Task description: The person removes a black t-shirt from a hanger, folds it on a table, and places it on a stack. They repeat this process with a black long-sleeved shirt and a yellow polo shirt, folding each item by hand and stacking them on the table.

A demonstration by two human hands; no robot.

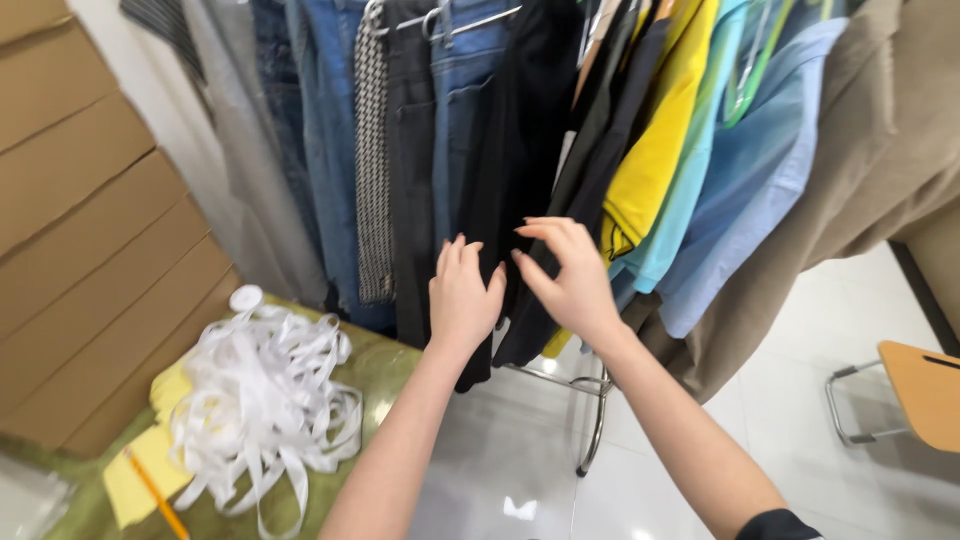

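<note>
1. The black garment (520, 130) hangs on the clothes rack (598, 400) between the blue jeans (455, 110) and the yellow shirt (660, 130), and both my hands are on it. My left hand (463, 295) lies flat against the cloth with its grip apart, fingers spread and closed on nothing. My right hand (568, 275) is just beside it, fingers curled but also apart, touching the fold without pinching it.
2. With neither grip clamped, the cloth could slide off my palms if I push sideways, I judge.
3. The garments are packed tight. Parting them hard could drag the checked piece (373, 150) or the jeans along with it, or knock a hanger (445, 18) off its bar.
4. I cannot tell how the black garment sits on its hanger, so a downward tug might pull it loose.
5. The rack's metal foot stands on glossy tiled floor (500, 470); a heavy lean could shift it.
6. Behind my left elbow, the heap of white ribbon (265, 400) on the green desk (385, 365) lies near the edge, and a backward swing might sweep it off.
</note>
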